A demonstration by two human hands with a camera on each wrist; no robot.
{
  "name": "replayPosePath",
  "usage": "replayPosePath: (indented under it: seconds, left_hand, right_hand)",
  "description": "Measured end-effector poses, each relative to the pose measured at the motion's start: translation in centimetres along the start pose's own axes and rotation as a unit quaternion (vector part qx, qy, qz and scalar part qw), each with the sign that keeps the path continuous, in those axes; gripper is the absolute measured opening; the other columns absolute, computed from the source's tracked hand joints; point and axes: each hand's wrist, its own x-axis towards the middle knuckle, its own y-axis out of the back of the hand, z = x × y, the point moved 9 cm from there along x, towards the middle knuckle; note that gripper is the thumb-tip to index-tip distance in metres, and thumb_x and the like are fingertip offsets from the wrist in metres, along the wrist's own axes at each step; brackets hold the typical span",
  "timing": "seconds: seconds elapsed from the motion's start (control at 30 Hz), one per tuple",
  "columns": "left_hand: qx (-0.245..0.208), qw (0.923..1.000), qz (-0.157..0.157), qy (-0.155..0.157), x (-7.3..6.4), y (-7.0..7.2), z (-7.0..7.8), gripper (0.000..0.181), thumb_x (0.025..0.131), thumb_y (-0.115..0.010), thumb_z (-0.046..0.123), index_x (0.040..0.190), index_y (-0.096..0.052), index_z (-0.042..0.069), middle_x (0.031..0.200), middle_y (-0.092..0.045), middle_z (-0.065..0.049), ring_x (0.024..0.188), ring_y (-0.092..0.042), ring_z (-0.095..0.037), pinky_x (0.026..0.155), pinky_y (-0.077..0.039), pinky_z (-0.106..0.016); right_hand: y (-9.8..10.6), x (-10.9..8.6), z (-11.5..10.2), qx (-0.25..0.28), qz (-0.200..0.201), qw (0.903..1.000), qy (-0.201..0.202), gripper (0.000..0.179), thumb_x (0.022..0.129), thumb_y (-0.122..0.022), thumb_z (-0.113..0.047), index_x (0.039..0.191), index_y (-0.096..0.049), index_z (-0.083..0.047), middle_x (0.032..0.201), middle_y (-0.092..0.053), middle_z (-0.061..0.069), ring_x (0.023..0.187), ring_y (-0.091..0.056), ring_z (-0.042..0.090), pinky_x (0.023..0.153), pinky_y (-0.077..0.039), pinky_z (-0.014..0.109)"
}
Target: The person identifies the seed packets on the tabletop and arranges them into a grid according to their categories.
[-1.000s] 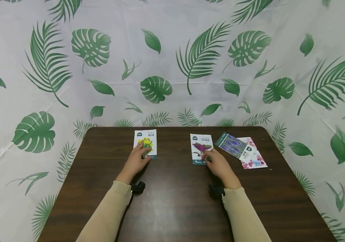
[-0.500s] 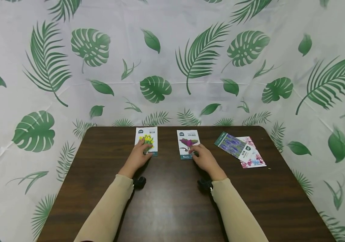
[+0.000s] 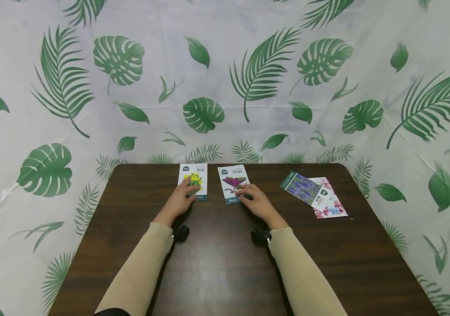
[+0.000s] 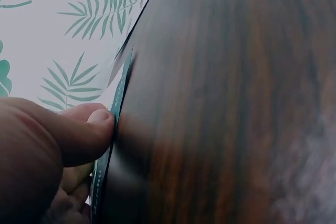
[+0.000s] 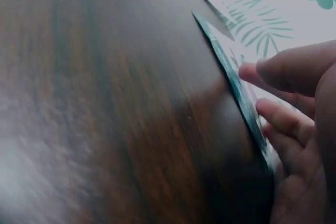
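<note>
A white seed packet with yellow flowers (image 3: 198, 176) lies near the table's far edge. My left hand (image 3: 178, 202) rests on its lower left part, fingertips over the flower picture. In the left wrist view the thumb (image 4: 97, 124) lies at the packet's teal bottom band (image 4: 121, 90). To its right, slightly tilted and a narrow gap away, is a second packet with a purple flower (image 3: 231, 177). My right hand (image 3: 259, 204) touches that packet's lower right side with its fingertips. The right wrist view shows relaxed fingers (image 5: 283, 116) along the packet's teal edge (image 5: 233, 82).
Two more packets overlap at the right of the dark wooden table (image 3: 217, 272): a lavender one (image 3: 304, 189) lies partly over a pink-flowered one (image 3: 336, 210). A white leaf-print cloth (image 3: 153, 123) hangs behind and around the table.
My right hand has slid the purple-flower packet left and away from me, up beside the yellow one. My left hand and the yellow-flower packet have shifted slightly toward the far edge.
</note>
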Motion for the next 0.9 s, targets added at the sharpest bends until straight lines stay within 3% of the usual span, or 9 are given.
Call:
replayPosePath:
  seconds: [0.17, 0.23, 0.37, 0.6, 0.9]
  left_hand:
    - [-0.002, 1.0000, -0.008, -0.001, 0.3, -0.2, -0.1, 0.046, 0.110, -0.064, 0.007, 0.155, -0.062, 0.010, 0.181, -0.021, -0.024, 0.170, -0.016, -0.044, 0.135, -0.025, -0.064]
    - [-0.004, 1.0000, -0.007, 0.000, 0.3, -0.2, -0.2, 0.046, 0.110, -0.062, 0.005, 0.156, -0.062, 0.009, 0.181, -0.021, -0.024, 0.170, -0.016, -0.043, 0.135, -0.025, -0.064]
    - [-0.006, 1.0000, -0.002, -0.004, 0.1, 0.0, -0.2, 0.048, 0.108, -0.058, -0.004, 0.155, -0.062, 0.007, 0.180, -0.023, -0.025, 0.169, -0.016, -0.044, 0.134, -0.027, -0.063]
    - [0.001, 1.0000, 0.005, 0.005, 0.0, 0.0, -0.5, 0.047, 0.110, -0.059, 0.000, 0.156, -0.061, 0.008, 0.181, -0.023, -0.022, 0.170, -0.016, -0.041, 0.135, -0.027, -0.062]
    - [-0.002, 0.9999, 0.010, 0.003, -0.2, 0.1, -0.3, 0.047, 0.109, -0.060, 0.000, 0.155, -0.063, 0.009, 0.180, -0.027, -0.021, 0.170, -0.018, -0.040, 0.135, -0.028, -0.062]
  right_hand:
    - [-0.4, -0.3, -0.4, 0.007, -0.024, 0.9992, 0.031, 0.037, 0.107, -0.070, -0.015, 0.143, -0.071, -0.007, 0.169, -0.049, 0.019, 0.167, -0.026, 0.044, 0.135, 0.003, 0.074]
    - [-0.1, -0.4, 0.0, 0.040, -0.016, 0.9988, 0.024, 0.038, 0.108, -0.070, -0.015, 0.145, -0.070, -0.006, 0.169, -0.047, 0.020, 0.168, -0.023, 0.045, 0.135, 0.001, 0.073]
    - [0.2, -0.3, 0.5, 0.079, -0.009, 0.9968, 0.013, 0.034, 0.109, -0.068, -0.016, 0.141, -0.072, -0.006, 0.164, -0.052, 0.020, 0.164, -0.031, 0.045, 0.137, -0.004, 0.070]
    - [-0.5, 0.0, 0.5, 0.035, -0.051, 0.9980, 0.016, 0.035, 0.110, -0.064, -0.018, 0.142, -0.073, -0.008, 0.166, -0.049, 0.019, 0.163, -0.033, 0.046, 0.137, -0.002, 0.070]
    - [-0.5, 0.0, -0.3, 0.013, -0.054, 0.9978, 0.037, 0.040, 0.108, -0.067, -0.018, 0.146, -0.070, -0.005, 0.170, -0.043, 0.025, 0.165, -0.022, 0.053, 0.134, -0.006, 0.075]
